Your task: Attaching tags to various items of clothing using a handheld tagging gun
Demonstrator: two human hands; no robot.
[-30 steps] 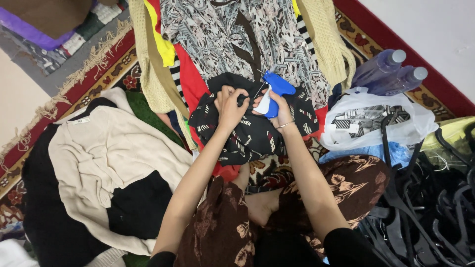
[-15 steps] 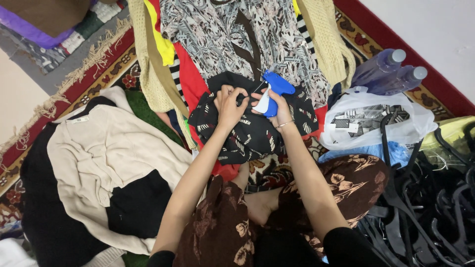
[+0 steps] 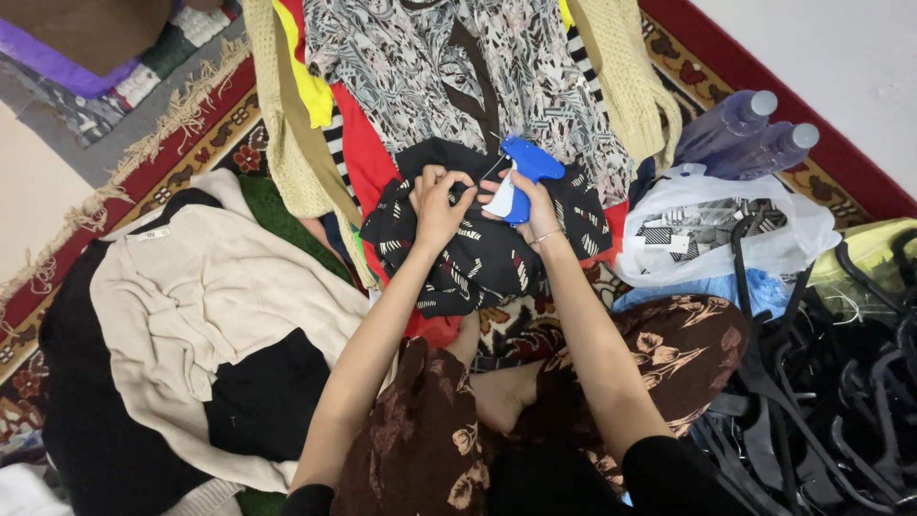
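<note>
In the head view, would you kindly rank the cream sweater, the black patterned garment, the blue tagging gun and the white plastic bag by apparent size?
1. cream sweater
2. black patterned garment
3. white plastic bag, close to the garment, so this is unsure
4. blue tagging gun, held in the right hand

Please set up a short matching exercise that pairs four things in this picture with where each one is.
Things:
1. blue tagging gun
2. cream and black sweater
3. two purple bottles
4. black hangers

Places:
a. heaped at the lower right
b. held in the right hand over the black patterned garment
c. spread flat on the left
d. lying at the upper right, above the white plastic bag

Pairs: 1-b, 2-c, 3-d, 4-a
</note>
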